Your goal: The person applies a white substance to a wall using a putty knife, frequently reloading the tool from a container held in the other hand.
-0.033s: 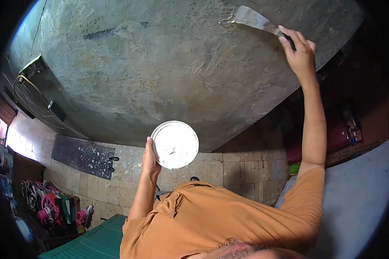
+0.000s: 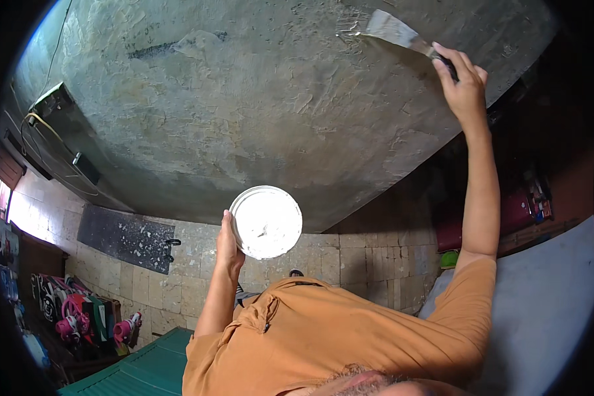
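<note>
High on the right, my right hand (image 2: pixel 463 82) is closed round the dark handle of a putty knife (image 2: pixel 393 30). Its wide blade lies against the rough grey-green wall (image 2: pixel 244 99), with white filler on it. A small wet smear of filler (image 2: pixel 351 33) shows on the wall just left of the blade. Low in the middle, my left hand (image 2: pixel 228 244) grips the side of a round white tub (image 2: pixel 266 222), thumb up along the rim. White paste fills the tub, its surface slightly marked. The left fingers are partly hidden beneath it.
At the left, a socket box (image 2: pixel 54 99) with loose cables hangs on the wall. A dark mat (image 2: pixel 125 237) spotted with white flakes lies on the tiled floor (image 2: pixel 198 264). Behind stand a green panel (image 2: pixel 145 363) and a pink-wheeled item (image 2: pixel 76 317). A pale surface (image 2: pixel 541 297) lies right.
My right hand and the putty knife have shifted slightly right and down along the wall. The left hand and the tub have hardly moved.
</note>
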Motion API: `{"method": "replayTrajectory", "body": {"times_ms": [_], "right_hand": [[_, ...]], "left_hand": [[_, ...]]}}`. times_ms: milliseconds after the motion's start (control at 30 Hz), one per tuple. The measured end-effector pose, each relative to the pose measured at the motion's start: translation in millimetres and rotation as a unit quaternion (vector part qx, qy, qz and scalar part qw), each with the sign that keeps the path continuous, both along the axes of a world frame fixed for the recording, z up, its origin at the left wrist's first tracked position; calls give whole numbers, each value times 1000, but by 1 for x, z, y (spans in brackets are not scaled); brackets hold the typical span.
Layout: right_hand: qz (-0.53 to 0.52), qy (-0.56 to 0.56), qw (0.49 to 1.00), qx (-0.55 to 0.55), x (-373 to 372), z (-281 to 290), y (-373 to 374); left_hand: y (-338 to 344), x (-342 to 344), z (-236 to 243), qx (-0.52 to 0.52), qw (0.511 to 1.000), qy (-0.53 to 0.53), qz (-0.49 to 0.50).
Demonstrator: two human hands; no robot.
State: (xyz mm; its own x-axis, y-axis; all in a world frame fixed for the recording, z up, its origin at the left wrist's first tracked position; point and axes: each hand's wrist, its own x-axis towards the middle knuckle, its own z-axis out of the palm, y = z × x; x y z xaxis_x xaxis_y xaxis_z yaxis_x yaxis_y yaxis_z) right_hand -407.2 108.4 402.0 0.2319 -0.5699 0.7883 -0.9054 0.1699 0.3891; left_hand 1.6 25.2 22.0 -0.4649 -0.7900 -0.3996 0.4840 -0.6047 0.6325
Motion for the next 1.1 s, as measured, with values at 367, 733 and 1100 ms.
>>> {"method": "replayTrajectory", "body": {"times_ms": [367,733,1100], "right_hand": [[30,-7,999,36,20,-4,-21],[116,-140,983,-32,37,-29,-25],[139,-364,917,-87,68,-171,-33]], "left_hand": [[1,-3,10,0,1000,-27,2],[0,-1,3,-9,1000,-24,-2],[-1,5,-8,-5,1000,-12,-12]]}}
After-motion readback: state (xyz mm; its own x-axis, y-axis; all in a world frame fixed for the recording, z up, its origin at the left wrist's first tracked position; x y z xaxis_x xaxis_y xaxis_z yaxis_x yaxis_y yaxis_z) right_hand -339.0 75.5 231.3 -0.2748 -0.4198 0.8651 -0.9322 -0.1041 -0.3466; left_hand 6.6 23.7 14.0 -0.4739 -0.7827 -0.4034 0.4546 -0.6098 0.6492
